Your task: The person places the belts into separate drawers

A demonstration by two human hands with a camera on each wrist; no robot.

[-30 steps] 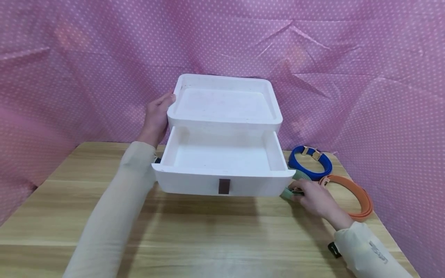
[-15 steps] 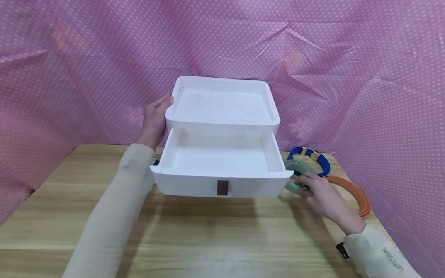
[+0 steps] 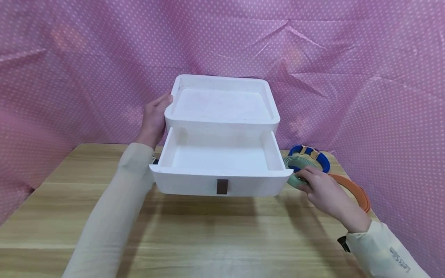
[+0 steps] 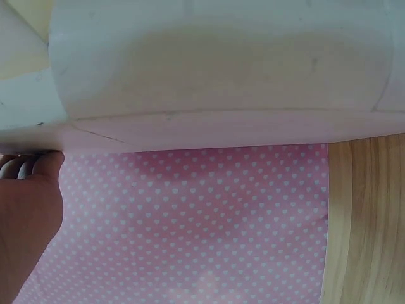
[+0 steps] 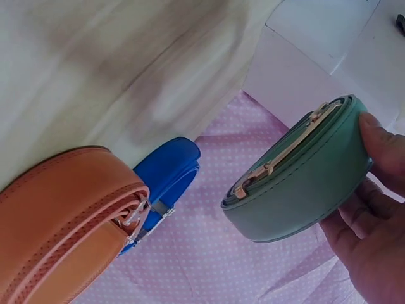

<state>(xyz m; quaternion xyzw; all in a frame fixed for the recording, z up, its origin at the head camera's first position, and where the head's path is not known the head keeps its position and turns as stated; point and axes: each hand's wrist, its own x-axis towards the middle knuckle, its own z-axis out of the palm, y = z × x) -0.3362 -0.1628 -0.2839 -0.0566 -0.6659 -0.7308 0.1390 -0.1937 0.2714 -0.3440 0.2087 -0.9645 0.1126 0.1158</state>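
Observation:
A white drawer box (image 3: 222, 124) stands on the table with its drawer (image 3: 224, 185) pulled out and bare inside. My left hand (image 3: 154, 117) grips the box's left side near the top back, and in the left wrist view its fingers (image 4: 41, 166) bend at the box's edge. My right hand (image 3: 325, 193) pinches a coiled green belt (image 5: 304, 183) with a gold buckle between thumb and fingers, beside the drawer's right front corner. In the right wrist view the belt is tilted and its coil stays rolled.
A coiled blue belt (image 3: 325, 162) with a gold buckle lies behind the green one. Nearer my right wrist is a coiled orange belt (image 3: 358, 193), partly hidden by the hand. Pink dotted cloth (image 3: 222, 38) hangs behind and beside the wooden table (image 3: 208, 239).
My right hand has shifted slightly right with the green belt, turning it so that its coil shows more beside the drawer. The left hand keeps its grip on the box.

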